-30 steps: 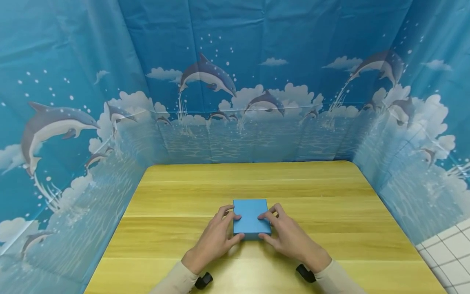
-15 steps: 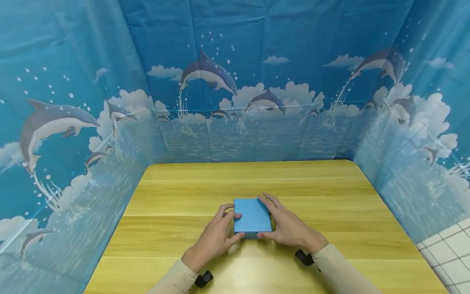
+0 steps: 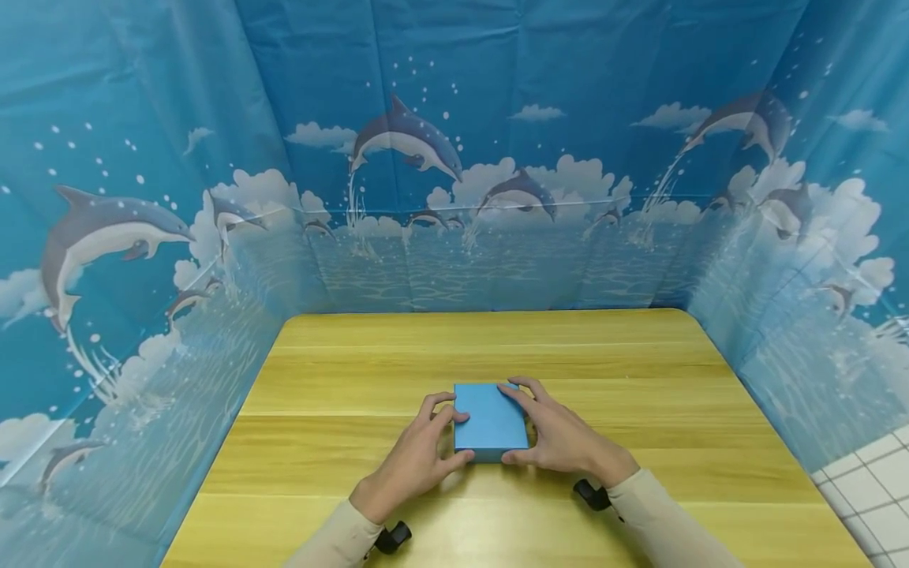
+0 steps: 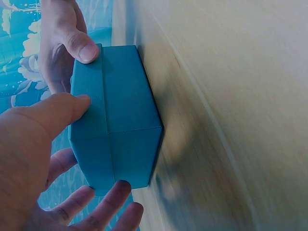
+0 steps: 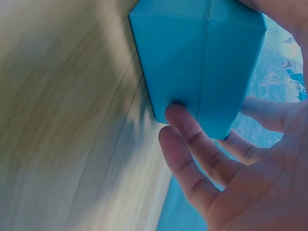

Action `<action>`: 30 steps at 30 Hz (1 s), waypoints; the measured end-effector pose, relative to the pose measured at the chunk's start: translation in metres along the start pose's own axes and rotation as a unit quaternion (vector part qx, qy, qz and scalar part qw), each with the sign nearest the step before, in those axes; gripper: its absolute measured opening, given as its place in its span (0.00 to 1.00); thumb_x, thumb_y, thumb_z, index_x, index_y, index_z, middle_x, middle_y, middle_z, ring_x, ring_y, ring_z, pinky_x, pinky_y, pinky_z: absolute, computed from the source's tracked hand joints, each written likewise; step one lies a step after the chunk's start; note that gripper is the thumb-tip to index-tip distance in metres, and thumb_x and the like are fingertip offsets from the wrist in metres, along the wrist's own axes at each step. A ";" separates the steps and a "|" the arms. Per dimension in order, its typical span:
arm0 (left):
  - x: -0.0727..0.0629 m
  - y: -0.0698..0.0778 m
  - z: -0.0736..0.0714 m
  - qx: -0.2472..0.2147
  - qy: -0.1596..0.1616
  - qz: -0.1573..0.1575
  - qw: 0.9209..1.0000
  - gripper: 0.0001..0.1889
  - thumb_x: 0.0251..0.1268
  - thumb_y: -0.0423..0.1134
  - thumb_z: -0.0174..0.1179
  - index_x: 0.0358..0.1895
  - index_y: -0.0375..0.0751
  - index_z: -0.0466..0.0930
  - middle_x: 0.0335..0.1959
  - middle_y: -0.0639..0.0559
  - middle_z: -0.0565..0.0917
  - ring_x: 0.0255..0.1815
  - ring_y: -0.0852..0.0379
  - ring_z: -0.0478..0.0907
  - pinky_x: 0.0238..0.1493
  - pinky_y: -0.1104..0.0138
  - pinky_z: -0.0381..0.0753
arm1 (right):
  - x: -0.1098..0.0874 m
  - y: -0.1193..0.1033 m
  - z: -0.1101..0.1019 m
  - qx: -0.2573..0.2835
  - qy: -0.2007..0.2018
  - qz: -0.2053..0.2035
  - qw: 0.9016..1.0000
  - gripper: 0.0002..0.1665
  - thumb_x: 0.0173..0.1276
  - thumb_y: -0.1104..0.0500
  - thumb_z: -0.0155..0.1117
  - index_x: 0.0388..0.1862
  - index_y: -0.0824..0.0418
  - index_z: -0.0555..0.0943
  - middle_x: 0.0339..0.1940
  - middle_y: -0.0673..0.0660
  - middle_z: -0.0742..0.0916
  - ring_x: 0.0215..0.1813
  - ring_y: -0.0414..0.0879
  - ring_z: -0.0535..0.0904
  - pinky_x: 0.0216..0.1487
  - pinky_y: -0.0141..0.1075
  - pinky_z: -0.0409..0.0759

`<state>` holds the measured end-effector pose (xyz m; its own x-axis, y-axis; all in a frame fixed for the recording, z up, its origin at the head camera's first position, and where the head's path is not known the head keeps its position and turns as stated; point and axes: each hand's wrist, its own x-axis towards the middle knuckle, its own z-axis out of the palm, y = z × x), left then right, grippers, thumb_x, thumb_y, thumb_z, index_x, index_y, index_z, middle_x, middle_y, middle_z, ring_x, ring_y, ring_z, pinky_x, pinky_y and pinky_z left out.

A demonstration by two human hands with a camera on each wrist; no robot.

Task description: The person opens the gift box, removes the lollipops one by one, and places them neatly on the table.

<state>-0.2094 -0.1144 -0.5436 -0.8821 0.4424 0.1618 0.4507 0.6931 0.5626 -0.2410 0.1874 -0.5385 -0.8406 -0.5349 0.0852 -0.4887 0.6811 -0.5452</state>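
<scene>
Left hand and right hand hold the blue box in their grip — its underside hidden.

Qty: 1 box – 2 hands – 1 tbl.

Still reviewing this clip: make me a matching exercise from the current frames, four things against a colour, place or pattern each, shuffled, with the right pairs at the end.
Things
1. box
2. curtain
3. tabletop
4. left hand

Descriptions, as in the head view
A. yellow, with wood grain
B. at the near left of the box
C. printed with leaping dolphins and clouds
D. plain blue, between the two hands, the right one included

Right pairs: 1-D, 2-C, 3-A, 4-B
</scene>
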 end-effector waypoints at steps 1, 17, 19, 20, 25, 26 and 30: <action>0.000 0.000 0.000 -0.001 0.002 0.003 1.000 0.26 0.82 0.52 0.78 0.74 0.50 0.84 0.90 0.42 0.68 0.73 0.41 0.88 0.71 0.47 0.92 | 0.000 0.000 0.000 -0.003 0.001 0.000 1.000 0.68 0.70 0.29 0.86 0.98 0.51 0.63 0.94 0.63 0.68 0.78 0.58 0.84 0.67 0.54 0.88; 0.001 -0.003 0.000 -0.116 -0.003 -0.018 0.993 0.42 0.76 0.47 0.83 0.86 0.46 0.72 0.88 0.37 0.66 0.66 0.45 0.89 0.65 0.54 0.95 | 0.001 0.000 -0.002 -0.010 0.006 0.003 1.000 0.67 0.67 0.25 0.86 0.96 0.45 0.66 0.90 0.59 0.71 0.73 0.55 0.85 0.62 0.51 0.88; 0.001 -0.003 0.000 -0.116 -0.002 -0.019 0.993 0.43 0.76 0.47 0.83 0.87 0.46 0.71 0.88 0.36 0.66 0.64 0.46 0.89 0.63 0.56 0.95 | 0.001 0.000 -0.001 -0.011 0.007 0.002 1.000 0.67 0.67 0.24 0.86 0.96 0.44 0.66 0.90 0.59 0.71 0.74 0.56 0.85 0.63 0.52 0.88; 0.001 -0.003 0.000 -0.113 -0.001 -0.019 0.993 0.43 0.76 0.47 0.83 0.87 0.46 0.71 0.88 0.36 0.66 0.64 0.46 0.89 0.63 0.57 0.95 | 0.001 0.001 -0.001 -0.010 0.008 0.001 1.000 0.67 0.67 0.23 0.85 0.96 0.43 0.66 0.90 0.59 0.71 0.75 0.56 0.84 0.64 0.52 0.88; 0.003 -0.004 0.001 -0.104 0.007 -0.016 0.994 0.43 0.75 0.46 0.84 0.87 0.46 0.72 0.87 0.36 0.68 0.60 0.48 0.89 0.60 0.60 0.94 | 0.001 0.002 0.000 -0.007 0.011 -0.004 1.000 0.67 0.67 0.22 0.84 0.96 0.43 0.66 0.90 0.59 0.71 0.77 0.56 0.83 0.66 0.54 0.88; 0.003 -0.004 0.001 -0.105 0.008 -0.015 0.994 0.43 0.75 0.46 0.84 0.87 0.46 0.73 0.87 0.36 0.68 0.60 0.48 0.89 0.59 0.60 0.94 | 0.001 0.002 0.000 -0.007 0.011 -0.004 1.000 0.67 0.67 0.22 0.84 0.96 0.42 0.66 0.90 0.59 0.71 0.77 0.56 0.83 0.66 0.54 0.88; 0.004 -0.005 0.001 -0.109 0.010 -0.011 0.994 0.42 0.75 0.46 0.84 0.86 0.46 0.73 0.86 0.37 0.69 0.60 0.49 0.89 0.59 0.59 0.95 | 0.001 0.003 0.000 -0.008 0.011 -0.003 1.000 0.67 0.67 0.22 0.84 0.96 0.43 0.66 0.91 0.59 0.70 0.77 0.56 0.83 0.64 0.53 0.88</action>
<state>-0.2149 -0.1155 -0.5461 -0.8950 0.4157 0.1620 0.3926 0.5616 0.7283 -0.2433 0.1888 -0.5395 -0.8428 -0.5276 0.1060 -0.4966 0.6867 -0.5309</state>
